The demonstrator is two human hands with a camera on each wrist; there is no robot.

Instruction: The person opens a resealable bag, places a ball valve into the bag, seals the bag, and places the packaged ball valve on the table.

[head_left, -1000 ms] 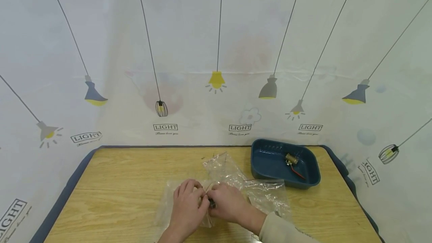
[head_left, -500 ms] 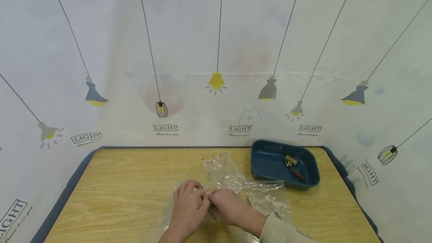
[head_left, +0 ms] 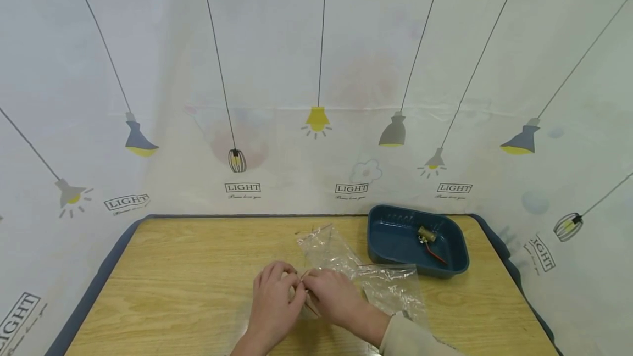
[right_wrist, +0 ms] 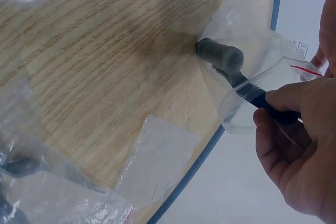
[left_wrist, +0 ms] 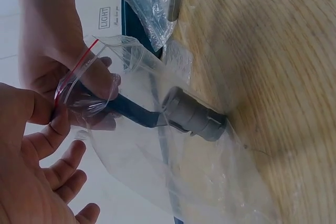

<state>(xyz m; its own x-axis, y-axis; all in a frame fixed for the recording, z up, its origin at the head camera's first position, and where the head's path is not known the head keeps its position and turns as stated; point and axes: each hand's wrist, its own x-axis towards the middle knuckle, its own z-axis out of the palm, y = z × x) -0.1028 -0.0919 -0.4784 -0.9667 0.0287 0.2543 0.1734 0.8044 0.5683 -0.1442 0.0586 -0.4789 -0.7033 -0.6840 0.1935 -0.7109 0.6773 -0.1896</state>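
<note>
A second ago a dark bit of the grey valve (left_wrist: 193, 116) peeped between the left hand (head_left: 277, 301) and the right hand (head_left: 336, 298); now they nearly hide it. Left of the tray (head_left: 447, 272) is wooden table (head_left: 183, 284), then two bags (head_left: 328, 251) near it; behind is a wall (head_left: 277, 59) with lamp pictures. Left of the tray, the left hand pinches the bag's (left_wrist: 142, 161) top, other fingers apart. The right hand pinches the valve's blue handle (left_wrist: 135, 110). The valve looks to be inside the bag.

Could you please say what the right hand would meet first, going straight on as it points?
From the head view, the right hand would probably meet the left hand first, though depth is unclear.
</note>
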